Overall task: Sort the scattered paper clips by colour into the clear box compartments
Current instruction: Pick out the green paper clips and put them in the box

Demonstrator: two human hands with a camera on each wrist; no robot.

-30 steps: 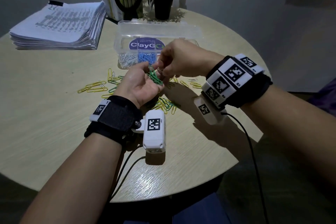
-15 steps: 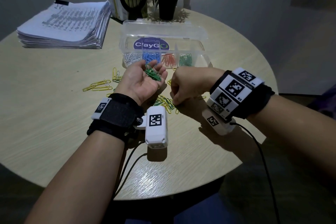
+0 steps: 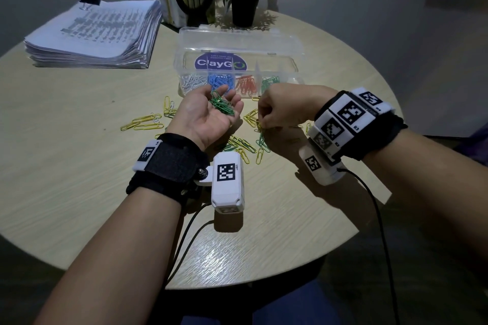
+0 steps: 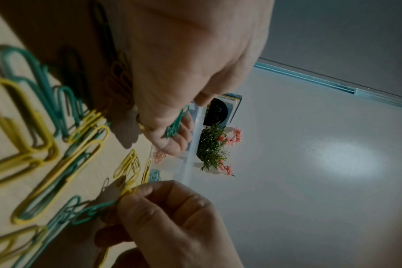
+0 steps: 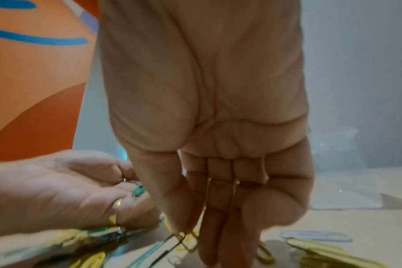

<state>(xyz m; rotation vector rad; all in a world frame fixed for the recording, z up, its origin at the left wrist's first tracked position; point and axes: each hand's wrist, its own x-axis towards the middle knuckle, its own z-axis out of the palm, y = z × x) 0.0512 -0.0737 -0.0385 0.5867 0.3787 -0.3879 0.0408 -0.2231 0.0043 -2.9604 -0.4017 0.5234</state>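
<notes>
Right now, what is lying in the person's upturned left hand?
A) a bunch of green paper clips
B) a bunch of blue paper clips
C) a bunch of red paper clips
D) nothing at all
A: the left hand lies palm up above the table with a small heap of green paper clips on its fingers, while the red and blue ones sit in the clear box behind it.

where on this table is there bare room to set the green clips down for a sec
Bare tabletop lies left of the left hand, below the paper stack, and near the front edge. It is crowded between the clear box and both hands, where yellow clips lie scattered.
</notes>
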